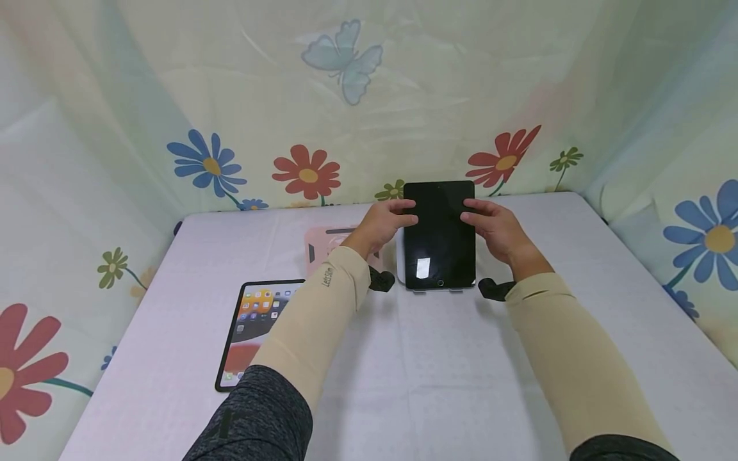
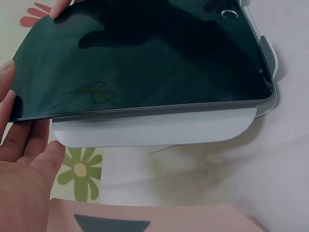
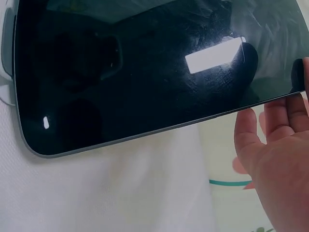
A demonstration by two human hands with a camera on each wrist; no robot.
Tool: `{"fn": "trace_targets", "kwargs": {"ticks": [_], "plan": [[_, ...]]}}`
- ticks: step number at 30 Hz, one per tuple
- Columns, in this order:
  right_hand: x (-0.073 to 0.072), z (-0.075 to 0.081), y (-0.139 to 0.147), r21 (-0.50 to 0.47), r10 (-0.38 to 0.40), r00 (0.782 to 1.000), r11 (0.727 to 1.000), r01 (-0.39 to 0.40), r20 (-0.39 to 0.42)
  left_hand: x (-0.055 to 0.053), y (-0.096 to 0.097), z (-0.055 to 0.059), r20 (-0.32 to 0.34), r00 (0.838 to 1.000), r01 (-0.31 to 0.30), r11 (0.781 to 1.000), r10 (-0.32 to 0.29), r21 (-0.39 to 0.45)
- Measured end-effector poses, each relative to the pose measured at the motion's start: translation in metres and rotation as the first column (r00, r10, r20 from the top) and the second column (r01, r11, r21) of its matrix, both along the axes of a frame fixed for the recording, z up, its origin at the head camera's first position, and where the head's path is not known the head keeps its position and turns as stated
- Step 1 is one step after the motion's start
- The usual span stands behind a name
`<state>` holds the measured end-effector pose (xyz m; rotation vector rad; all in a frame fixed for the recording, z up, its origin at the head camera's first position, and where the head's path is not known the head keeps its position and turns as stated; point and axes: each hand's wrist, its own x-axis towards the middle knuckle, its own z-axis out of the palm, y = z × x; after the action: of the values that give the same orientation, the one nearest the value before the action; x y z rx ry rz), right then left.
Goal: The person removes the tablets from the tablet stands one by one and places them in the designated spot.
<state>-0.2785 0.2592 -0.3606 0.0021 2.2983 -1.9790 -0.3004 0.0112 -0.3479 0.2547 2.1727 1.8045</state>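
A tablet (image 1: pixel 440 237) with a dark screen stands upright, leaning back slightly, at the rear of the table. My left hand (image 1: pixel 380 224) grips its left edge near the top, some fingers tucked behind it in the left wrist view. On the opposite edge, at a similar height, my right hand (image 1: pixel 500 232) holds the tablet, with fingers behind it in the right wrist view. Behind the tablet is the white plate of a stand (image 2: pixel 154 133). Small lips at the stand's base show under the tablet's lower edge. Most of the stand is hidden.
A pink case (image 1: pixel 316 246) lies behind my left forearm, partly covered by it. Nearer and to the left lies a second tablet (image 1: pixel 248 326) with a lit screen, overlapped by the same sleeve. A flowered curtain (image 1: pixel 242 77) hangs behind the white-covered table (image 1: pixel 438 371).
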Motion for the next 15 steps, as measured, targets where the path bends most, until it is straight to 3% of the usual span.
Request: {"fn": "trace_targets", "kwargs": {"ticks": [15], "plan": [[0.011,0.014,0.005,0.042,0.012,0.999,0.999,-0.01,-0.043,0.002,-0.003,0.008,-0.036,0.999,0.035,0.999,-0.036,-0.02]]}}
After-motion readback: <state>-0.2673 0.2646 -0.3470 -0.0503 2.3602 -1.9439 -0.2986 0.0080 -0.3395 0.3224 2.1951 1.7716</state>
